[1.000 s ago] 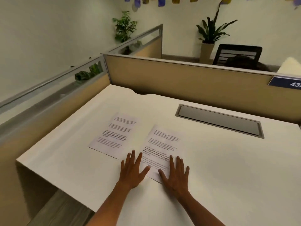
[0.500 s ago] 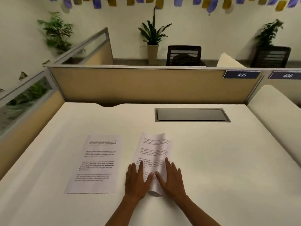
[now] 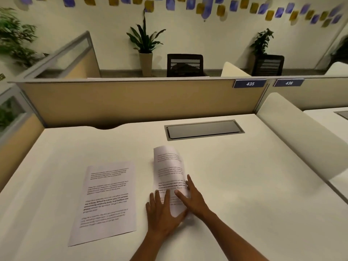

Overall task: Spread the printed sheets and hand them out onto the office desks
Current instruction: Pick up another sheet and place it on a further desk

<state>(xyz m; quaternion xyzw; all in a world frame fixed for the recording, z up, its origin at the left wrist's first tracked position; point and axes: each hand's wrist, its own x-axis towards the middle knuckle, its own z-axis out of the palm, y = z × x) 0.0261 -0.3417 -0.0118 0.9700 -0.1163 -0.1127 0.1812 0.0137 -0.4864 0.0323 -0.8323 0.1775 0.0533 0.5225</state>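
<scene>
One printed sheet (image 3: 106, 200) lies flat on the white desk (image 3: 244, 194), left of my hands. A second printed sheet (image 3: 168, 170) is bowed up off the desk, its sides curling inward and its far end lifted. My left hand (image 3: 162, 213) presses on its near left edge with fingers spread. My right hand (image 3: 194, 198) holds its near right edge, fingers over the paper. The sheet's near end is squeezed between both hands.
A grey cable hatch (image 3: 204, 129) is set into the desk behind the sheets. Tan partitions (image 3: 131, 102) close the back and left. A white divider (image 3: 301, 140) on the right separates the neighbouring desk (image 3: 327, 117). Labels read 435 (image 3: 250, 83) and 436.
The view has swung right to face the desk squarely. The right sheet, flat a second ago, has been pushed together by both hands and now curls up off the desk.
</scene>
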